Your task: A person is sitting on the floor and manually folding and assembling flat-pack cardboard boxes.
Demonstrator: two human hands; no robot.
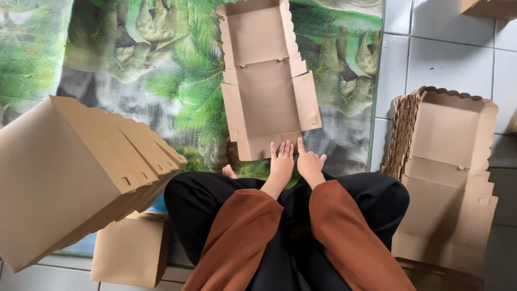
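Note:
A flat, unfolded brown cardboard box blank [267, 81] with scalloped edges lies on a green palm-print mat [177, 81] in front of me. My left hand [281, 160] rests palm down, its fingertips on the blank's near flap. Beside it, my right hand [311, 161] also lies flat, fingers spread, touching the near flap's right corner. Both arms wear rust-brown sleeves. I sit cross-legged in black trousers.
A row of folded brown boxes [81, 172] leans at my left, with another box [132, 250] below it. A stack of flat blanks [449, 178] lies on the white tiled floor [447, 64] at my right. A box corner [487, 8] shows top right.

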